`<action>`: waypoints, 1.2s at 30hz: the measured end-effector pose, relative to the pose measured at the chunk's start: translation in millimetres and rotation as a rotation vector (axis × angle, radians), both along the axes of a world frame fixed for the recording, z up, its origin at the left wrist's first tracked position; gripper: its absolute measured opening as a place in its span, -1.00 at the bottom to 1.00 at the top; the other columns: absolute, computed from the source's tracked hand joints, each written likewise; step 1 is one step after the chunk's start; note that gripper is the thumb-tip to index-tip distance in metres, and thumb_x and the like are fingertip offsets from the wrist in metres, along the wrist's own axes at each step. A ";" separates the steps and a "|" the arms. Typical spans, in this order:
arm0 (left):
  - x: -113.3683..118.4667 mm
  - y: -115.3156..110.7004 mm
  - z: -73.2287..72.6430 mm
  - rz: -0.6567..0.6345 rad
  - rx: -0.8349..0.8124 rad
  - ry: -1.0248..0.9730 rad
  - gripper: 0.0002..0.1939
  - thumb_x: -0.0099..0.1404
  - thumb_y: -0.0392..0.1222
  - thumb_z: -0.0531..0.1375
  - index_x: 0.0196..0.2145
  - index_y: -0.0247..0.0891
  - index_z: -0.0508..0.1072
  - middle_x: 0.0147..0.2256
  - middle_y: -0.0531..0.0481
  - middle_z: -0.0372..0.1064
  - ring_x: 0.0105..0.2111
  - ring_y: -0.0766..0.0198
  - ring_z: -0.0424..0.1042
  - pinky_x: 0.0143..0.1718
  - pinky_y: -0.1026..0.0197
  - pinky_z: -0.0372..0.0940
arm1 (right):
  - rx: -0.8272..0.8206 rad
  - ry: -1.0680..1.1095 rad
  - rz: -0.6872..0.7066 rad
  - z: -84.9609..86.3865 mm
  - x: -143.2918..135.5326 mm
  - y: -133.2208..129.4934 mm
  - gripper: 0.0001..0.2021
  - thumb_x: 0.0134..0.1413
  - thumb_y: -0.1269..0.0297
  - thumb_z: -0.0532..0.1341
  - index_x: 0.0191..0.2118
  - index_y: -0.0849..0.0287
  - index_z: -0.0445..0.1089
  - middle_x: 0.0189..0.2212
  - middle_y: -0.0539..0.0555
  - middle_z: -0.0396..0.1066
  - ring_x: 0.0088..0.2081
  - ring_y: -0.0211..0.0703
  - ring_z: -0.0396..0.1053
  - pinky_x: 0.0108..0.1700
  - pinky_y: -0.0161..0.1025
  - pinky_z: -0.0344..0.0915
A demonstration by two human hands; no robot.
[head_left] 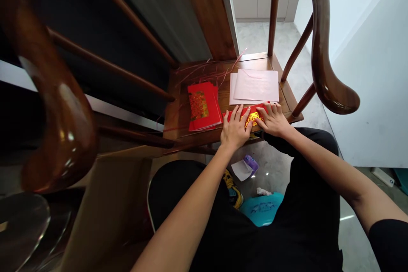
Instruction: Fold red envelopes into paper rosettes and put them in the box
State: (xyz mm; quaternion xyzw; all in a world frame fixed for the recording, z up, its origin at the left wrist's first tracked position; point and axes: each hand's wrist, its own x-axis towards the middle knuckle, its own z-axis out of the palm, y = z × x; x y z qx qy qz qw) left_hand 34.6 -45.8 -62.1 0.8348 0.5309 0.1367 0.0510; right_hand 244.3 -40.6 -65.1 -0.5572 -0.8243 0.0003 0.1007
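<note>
A red envelope with a gold pattern (pixel 254 117) lies flat at the front edge of the wooden chair seat (pixel 191 138). Fingers spread, my left hand (pixel 235 126) presses down on its left part. On its right part rests my right hand (pixel 273 120), also with the fingers stretched out. The thumbs come close together over the gold print, and both hands hide much of the envelope. Left of my left hand is a stack of red envelopes (pixel 213 108) with gold print. Just beyond my hands lie pale pinkish-white sheets (pixel 256 85), one overlapping another.
Thin reddish strings (pixel 219 74) trail across the back of the seat. Curved armrests (pixel 330 72) rise on both sides. An open cardboard box (pixel 108 204) stands at lower left. Below the seat are a purple packet (pixel 251 162), crumpled tissue (pixel 263 191) and a turquoise plastic item (pixel 263 209).
</note>
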 end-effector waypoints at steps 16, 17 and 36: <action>0.5 -1.9 5.6 0.022 -0.039 0.002 -0.38 0.61 -0.08 -0.15 0.52 -0.23 0.15 0.56 -0.09 -0.03 0.56 0.07 -0.06 0.58 -0.25 -0.23 | 0.013 -0.007 0.076 -3.5 8.8 25.7 -0.35 0.50 -0.12 0.03 0.50 0.12 0.17 0.57 0.32 -0.05 0.53 0.35 -0.09 0.48 0.26 -0.11; 0.1 -1.5 5.8 0.015 -0.050 -0.003 -0.38 0.60 -0.06 -0.13 0.51 -0.23 0.15 0.56 -0.09 -0.04 0.57 0.06 -0.08 0.59 -0.24 -0.24 | 0.011 -0.010 0.069 -2.8 8.8 25.4 -0.35 0.50 -0.12 0.03 0.51 0.12 0.17 0.57 0.31 -0.04 0.53 0.35 -0.09 0.49 0.26 -0.13; 3.1 -0.5 8.1 0.005 -0.057 -0.064 -0.28 0.56 0.15 -0.01 0.52 -0.23 0.12 0.56 -0.11 -0.06 0.57 0.01 -0.11 0.59 -0.24 -0.33 | 0.037 0.057 0.041 11.0 12.6 23.5 -0.41 0.45 -0.11 0.08 0.42 0.07 0.28 0.44 0.32 0.11 0.38 0.37 0.08 0.40 0.31 0.00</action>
